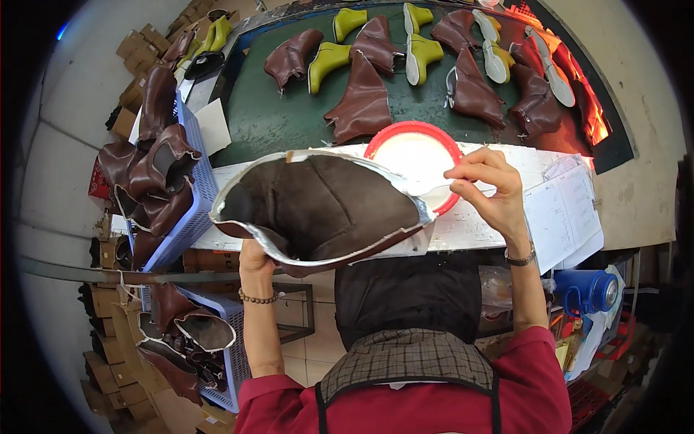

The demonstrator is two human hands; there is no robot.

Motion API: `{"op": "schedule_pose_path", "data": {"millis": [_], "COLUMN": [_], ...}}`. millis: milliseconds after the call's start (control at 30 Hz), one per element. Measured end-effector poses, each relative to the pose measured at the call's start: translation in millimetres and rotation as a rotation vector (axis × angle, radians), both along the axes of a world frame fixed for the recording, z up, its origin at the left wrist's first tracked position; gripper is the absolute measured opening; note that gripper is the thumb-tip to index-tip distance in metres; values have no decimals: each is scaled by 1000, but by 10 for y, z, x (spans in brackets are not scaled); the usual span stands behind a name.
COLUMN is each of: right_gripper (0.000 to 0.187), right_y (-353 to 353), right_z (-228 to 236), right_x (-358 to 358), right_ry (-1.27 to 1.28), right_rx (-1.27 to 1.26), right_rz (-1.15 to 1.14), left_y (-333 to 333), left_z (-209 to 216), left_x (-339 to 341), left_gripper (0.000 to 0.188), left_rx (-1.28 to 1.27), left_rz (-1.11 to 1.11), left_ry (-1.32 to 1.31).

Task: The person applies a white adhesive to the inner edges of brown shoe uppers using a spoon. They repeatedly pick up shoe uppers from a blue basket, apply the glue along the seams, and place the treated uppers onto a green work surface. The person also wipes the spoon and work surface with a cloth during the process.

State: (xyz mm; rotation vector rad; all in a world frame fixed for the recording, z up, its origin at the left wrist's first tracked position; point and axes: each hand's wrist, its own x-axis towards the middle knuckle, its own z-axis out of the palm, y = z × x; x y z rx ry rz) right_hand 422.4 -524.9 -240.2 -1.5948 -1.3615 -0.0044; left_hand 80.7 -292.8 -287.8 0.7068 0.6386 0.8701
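Note:
My left hand [256,258] grips a brown leather boot upper [318,206] from below. Its opening, rimmed with a whitish edge, faces up and shows the dark lining. Most of the left fingers are hidden under the leather. My right hand [497,189] is closed in a pinch by the upper's right-hand edge. A thin pale thing seems to run from the fingertips toward that edge, too small to name. Behind the upper stands a red-rimmed bowl [421,126] of white liquid; the upper and my right fingers cover part of it.
Lime-green boot forms [329,64] and brown uppers [359,101] lie across the green worktop [253,123]. Blue baskets [189,210] of uppers stand at my left. Papers [560,213] lie right of the bowl. A blue jug [582,291] stands lower right, an orange-glowing heater [589,108] far right.

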Motion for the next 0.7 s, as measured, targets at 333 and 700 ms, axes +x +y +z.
{"op": "schedule_pose_path", "data": {"millis": [333, 700], "right_gripper": [14, 14], "right_y": [421, 619], "right_z": [299, 494], "right_x": [67, 175], "right_ry": [-162, -254], "right_rx": [38, -91], "right_rz": [155, 308], "left_y": [-86, -166], "left_z": [141, 369], "left_x": [224, 315], "left_gripper": [6, 21], "left_rx": [168, 34], "left_rz": [-667, -809], "left_ry": [208, 304]}}
